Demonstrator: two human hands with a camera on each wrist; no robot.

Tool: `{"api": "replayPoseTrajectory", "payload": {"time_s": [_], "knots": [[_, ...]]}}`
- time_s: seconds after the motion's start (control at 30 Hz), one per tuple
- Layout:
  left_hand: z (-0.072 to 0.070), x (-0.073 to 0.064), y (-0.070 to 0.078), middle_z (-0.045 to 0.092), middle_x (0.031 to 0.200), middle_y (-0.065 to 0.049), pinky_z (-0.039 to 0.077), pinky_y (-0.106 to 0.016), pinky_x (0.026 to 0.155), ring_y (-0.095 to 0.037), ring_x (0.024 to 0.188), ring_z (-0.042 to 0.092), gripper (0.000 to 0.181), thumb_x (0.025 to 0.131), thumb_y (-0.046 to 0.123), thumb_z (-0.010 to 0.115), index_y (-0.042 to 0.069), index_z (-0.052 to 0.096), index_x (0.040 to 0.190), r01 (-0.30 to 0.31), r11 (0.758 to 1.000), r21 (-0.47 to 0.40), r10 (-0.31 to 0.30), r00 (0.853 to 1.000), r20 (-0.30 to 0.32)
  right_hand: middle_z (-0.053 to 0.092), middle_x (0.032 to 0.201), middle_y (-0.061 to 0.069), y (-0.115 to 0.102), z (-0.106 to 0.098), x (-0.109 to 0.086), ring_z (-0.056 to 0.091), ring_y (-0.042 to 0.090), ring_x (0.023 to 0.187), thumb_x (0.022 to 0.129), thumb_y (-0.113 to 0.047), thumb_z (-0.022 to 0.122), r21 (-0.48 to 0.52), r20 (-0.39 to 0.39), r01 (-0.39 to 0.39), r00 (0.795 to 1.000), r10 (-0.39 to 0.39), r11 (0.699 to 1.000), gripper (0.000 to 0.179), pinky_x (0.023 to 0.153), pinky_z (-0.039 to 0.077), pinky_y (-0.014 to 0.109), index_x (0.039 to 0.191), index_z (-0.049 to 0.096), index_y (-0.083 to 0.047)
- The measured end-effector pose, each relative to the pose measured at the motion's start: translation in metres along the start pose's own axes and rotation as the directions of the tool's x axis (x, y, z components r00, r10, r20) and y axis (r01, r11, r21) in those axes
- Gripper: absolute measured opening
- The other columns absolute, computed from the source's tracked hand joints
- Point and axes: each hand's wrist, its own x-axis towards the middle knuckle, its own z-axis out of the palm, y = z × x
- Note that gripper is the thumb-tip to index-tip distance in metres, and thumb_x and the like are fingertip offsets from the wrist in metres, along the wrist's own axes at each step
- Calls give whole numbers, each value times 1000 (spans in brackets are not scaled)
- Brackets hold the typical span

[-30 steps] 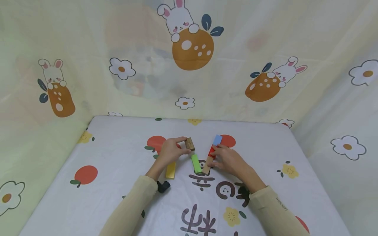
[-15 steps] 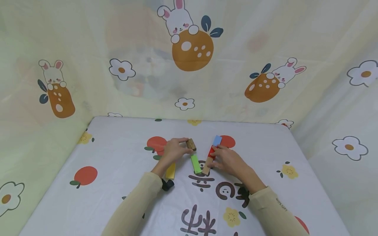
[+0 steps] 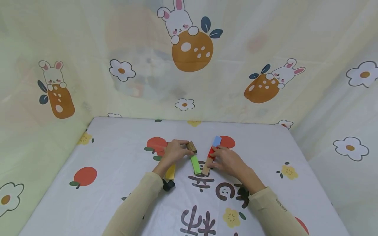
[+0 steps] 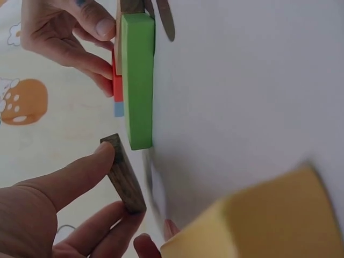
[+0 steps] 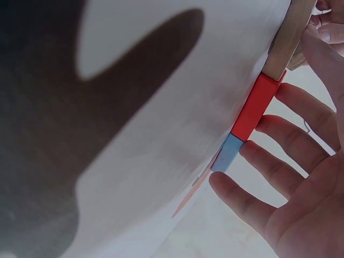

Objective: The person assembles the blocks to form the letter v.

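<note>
My left hand (image 3: 174, 152) pinches a dark brown wooden block (image 4: 129, 181) between thumb and fingers, tilted in the left wrist view. Its near end sits close to the far end of a green block (image 3: 196, 165) lying on the cloth. To the right, a tan block (image 3: 207, 166), a red block (image 5: 252, 110) and a light blue block (image 5: 227, 153) form a slanted row, end to end. The fingers of my right hand (image 3: 231, 160) stretch along this row, fingertips at the red and blue blocks, thumb by the tan one. Green and tan near ends almost meet.
A yellow block (image 3: 170, 172) lies beneath my left wrist, partly covered by it. The table is spread with a white printed cloth (image 3: 118, 157). A patterned curtain (image 3: 141, 88) hangs behind it and along both sides.
My left hand has carried the dark brown block slightly rightward and nearer, towards the green block's far end. My right hand stays at the tan, red and blue row.
</note>
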Motion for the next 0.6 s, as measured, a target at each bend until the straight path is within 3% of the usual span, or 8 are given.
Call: {"api": "replayPoseTrajectory", "payload": {"time_s": [0.37,0.6], "knots": [[3,3,-5,70,145,-10,34,-56,111,-33,142,57,53,86,28,88,17,74,136,-59,996,62,60,998,-2,64,151,17,2,2,0,50,44,149,85,-46,87,-9,-21,21,1000,-21,1000,55,115,49,57,124,79,-8],[6,0,-6,70,144,-9,35,-56,109,-32,139,59,52,87,29,87,19,74,136,-64,994,87,64,998,-7,63,151,17,2,2,-1,50,44,150,85,-45,87,7,-25,19,1000,-19,1000,55,115,49,57,125,79,-7]]}}
